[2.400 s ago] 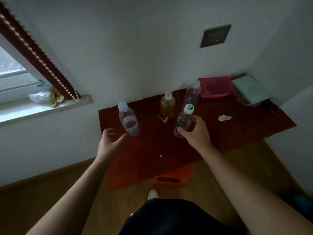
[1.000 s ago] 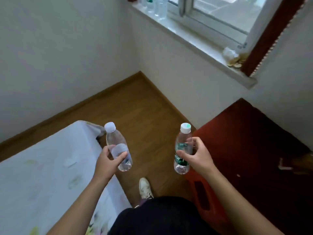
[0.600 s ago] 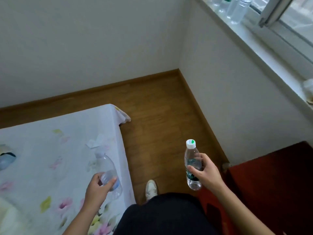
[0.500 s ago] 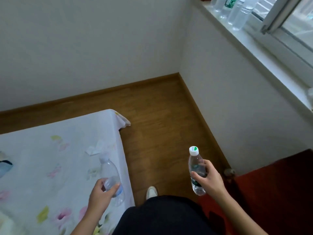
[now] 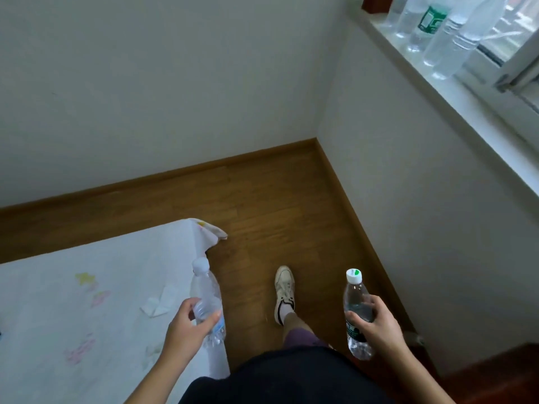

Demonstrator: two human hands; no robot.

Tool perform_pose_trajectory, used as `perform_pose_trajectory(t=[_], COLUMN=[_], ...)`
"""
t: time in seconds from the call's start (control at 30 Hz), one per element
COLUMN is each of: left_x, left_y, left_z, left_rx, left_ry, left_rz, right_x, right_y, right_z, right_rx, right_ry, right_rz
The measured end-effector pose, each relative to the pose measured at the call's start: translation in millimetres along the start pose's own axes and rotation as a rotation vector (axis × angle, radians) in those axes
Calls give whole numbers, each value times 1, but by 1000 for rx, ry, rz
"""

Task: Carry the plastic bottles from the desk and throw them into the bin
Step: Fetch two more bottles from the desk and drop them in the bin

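Observation:
My left hand (image 5: 186,326) grips a clear plastic bottle with a white cap (image 5: 205,293), held upright over the edge of a bed. In my right hand (image 5: 376,323) is a second clear bottle with a green label and a green-marked white cap (image 5: 354,298), upright above the wooden floor. Only a dark red corner of the desk (image 5: 501,371) shows at the lower right. No bin is in view.
A bed with a white flowered sheet (image 5: 87,301) fills the lower left. My foot in a white shoe (image 5: 284,290) is stepping on the wooden floor (image 5: 277,214). White walls meet in a corner ahead. Several clear bottles (image 5: 437,27) stand on the windowsill at top right.
I have turned away from the desk, which slid almost out of view at the right. Both bottles stay in my hands. My foot has stepped forward along the bed.

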State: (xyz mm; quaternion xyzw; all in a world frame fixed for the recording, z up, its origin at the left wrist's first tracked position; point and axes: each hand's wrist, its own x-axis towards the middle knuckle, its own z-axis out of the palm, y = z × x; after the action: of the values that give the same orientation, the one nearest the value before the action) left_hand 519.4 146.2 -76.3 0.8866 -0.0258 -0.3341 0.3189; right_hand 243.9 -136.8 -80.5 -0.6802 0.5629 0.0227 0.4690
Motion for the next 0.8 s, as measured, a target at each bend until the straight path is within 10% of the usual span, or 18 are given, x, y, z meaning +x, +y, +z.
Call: perform_pose_trajectory(t=[0.8], left_x=[250], left_y=[105], left_z=[-136], left_rx=[-491], left_ry=[411], left_rz=[-364], right_x=[330], right_y=[-459], right_z=[129], right_rx=[-349], right_ry=[-396], right_rz=[-482])
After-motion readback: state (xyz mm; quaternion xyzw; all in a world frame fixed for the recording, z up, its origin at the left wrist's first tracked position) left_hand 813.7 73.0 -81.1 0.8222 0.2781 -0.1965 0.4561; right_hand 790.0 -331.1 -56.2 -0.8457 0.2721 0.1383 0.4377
